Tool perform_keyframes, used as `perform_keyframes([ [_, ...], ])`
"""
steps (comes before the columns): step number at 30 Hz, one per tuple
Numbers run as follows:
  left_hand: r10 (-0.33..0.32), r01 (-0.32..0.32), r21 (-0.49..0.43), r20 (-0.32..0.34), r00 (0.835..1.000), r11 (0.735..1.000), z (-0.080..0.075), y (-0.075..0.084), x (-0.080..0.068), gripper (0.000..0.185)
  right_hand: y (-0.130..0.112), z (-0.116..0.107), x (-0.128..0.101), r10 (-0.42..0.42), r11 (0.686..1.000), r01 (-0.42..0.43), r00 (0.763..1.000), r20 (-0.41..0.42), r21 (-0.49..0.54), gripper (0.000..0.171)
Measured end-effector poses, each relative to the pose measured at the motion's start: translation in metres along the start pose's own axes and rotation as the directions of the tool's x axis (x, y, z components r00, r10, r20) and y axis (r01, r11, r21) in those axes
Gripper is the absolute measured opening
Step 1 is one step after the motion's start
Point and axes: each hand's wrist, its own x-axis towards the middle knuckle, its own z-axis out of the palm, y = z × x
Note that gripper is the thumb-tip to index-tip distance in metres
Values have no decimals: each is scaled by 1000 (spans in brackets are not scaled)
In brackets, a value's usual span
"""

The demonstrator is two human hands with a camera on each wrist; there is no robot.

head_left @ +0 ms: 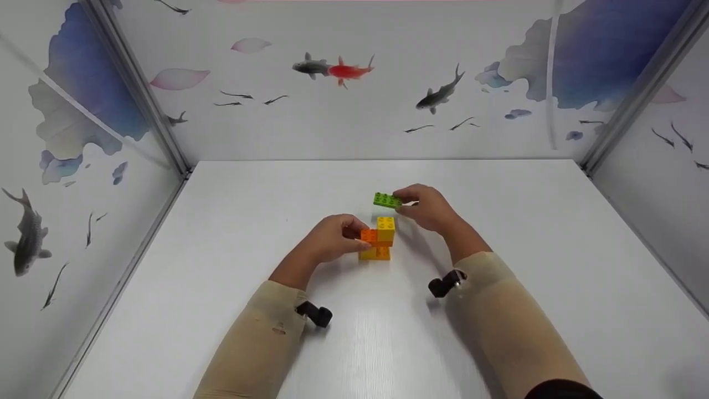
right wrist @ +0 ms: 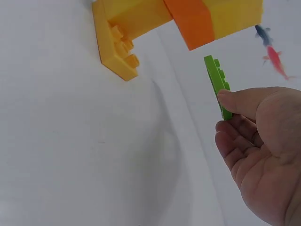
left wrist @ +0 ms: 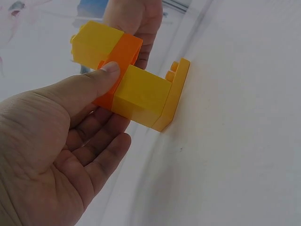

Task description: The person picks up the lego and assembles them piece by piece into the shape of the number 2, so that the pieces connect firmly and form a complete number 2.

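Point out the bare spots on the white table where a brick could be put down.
The white table is bare left of the left hand, right of the right hand, and along the back wall. It is crowded at the centre: the yellow and orange plastic brick stack, the flat green studded brick and both hands sit close together.
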Motion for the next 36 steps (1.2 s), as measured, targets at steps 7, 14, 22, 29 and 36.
perform_keyframes([
  [7, 4, -4, 5, -8, 1000, 1000, -2, -1, -2, 29, -8, -3, -24, -83, 996, 84, 996, -31, 20, 39],
  [14, 14, -14, 11, -15, 1000, 1000, -2, 0, -3, 29, -15, -7, -42, -142, 989, 144, 989, -49, 36, 36],
  [22, 30, -29, 16, -14, 999, 999, -1, 1, -4, 31, -19, -10, -54, -204, 978, 207, 976, -72, 34, 36],
  [29, 48, -48, 13, -16, 999, 999, 1, -1, -3, 34, -30, -12, -66, -267, 962, 270, 962, -59, 49, 33],
  [36, 48, -48, 15, -16, 999, 999, 0, -1, -3, 34, -38, -13, -74, -324, 946, 325, 946, -15, 23, 33],
])
